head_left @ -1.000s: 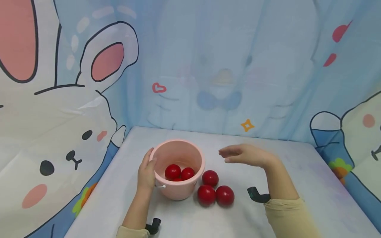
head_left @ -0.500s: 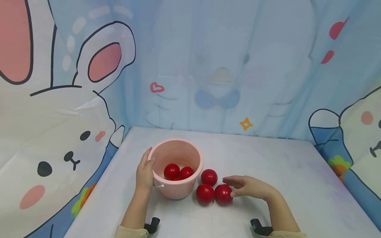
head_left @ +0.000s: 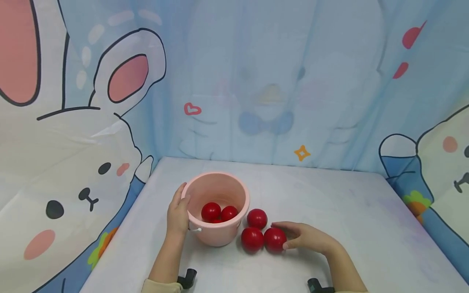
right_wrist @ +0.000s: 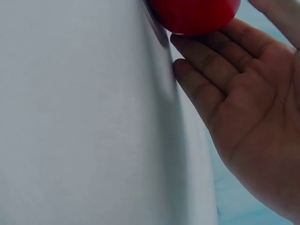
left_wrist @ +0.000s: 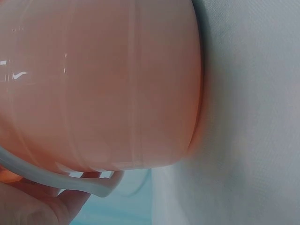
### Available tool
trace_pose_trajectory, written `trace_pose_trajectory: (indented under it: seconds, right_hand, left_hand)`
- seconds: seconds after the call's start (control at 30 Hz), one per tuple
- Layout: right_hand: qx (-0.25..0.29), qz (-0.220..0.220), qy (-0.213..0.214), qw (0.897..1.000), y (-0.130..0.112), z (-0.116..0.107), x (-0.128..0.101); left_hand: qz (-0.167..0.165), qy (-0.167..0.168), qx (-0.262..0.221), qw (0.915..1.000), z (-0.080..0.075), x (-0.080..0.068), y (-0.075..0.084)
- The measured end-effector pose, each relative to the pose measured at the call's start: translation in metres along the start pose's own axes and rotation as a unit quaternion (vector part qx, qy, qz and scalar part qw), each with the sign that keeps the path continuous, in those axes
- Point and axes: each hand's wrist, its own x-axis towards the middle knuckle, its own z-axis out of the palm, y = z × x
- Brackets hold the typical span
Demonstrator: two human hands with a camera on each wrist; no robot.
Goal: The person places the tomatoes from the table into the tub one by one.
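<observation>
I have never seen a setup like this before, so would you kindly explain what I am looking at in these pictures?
Gladly. There is no robot here, just a person working with two bare hands. The wide picture comes from a camera worn on the head, looking forward and down. The two close-ups come from cameras on the left and right wrists, so they appear turned sideways.

On the white table stands a pink bucket, held at its side by the left hand. Inside are two red balls, plus part of a third. Beside the bucket sit three more balls. The right hand has its thumb and fingers around the rightmost one; whether it grips it firmly is hard to tell.
</observation>
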Motion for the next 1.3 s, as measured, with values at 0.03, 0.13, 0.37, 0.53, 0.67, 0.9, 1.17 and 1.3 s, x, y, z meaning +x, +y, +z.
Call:
trace_pose_trajectory:
  seconds: [0.03,0.13,0.37,0.53,0.67,0.9,1.17,1.3]
  right_hand:
    - [0.001,0.001,0.003,1.000,0.000,0.001,0.000]
    - [0.003,0.003,0.011,1.000,0.000,0.002,0.000]
    - [-0.006,-0.001,0.024,1.000,0.003,0.003,0.002]
    - [-0.005,-0.018,0.034,0.999,0.004,0.002,0.002]
    - [-0.004,-0.026,0.034,0.999,0.007,0.002,0.002]
    - [-0.016,-0.023,0.038,0.999,0.008,-0.004,-0.003]
    - [-0.007,-0.062,0.035,0.997,-0.001,-0.026,-0.011]
    - [-0.016,-0.075,0.036,0.996,-0.014,-0.041,-0.012]
  left_hand:
    - [0.001,-0.001,0.000,1.0000,0.000,0.000,0.000]
    - [0.005,-0.003,-0.002,1.0000,0.000,0.000,0.001]
    - [0.002,-0.006,-0.002,1.0000,-0.001,-0.001,0.002]
    - [-0.001,-0.002,0.001,1.0000,-0.001,0.000,0.001]
    - [-0.002,-0.002,0.000,1.0000,0.000,0.001,0.000]
    - [0.001,-0.004,-0.001,1.0000,0.000,0.001,-0.002]
    - [0.005,0.000,0.001,1.0000,0.001,0.001,-0.002]
    - [0.008,-0.003,0.000,1.0000,0.000,0.000,0.000]
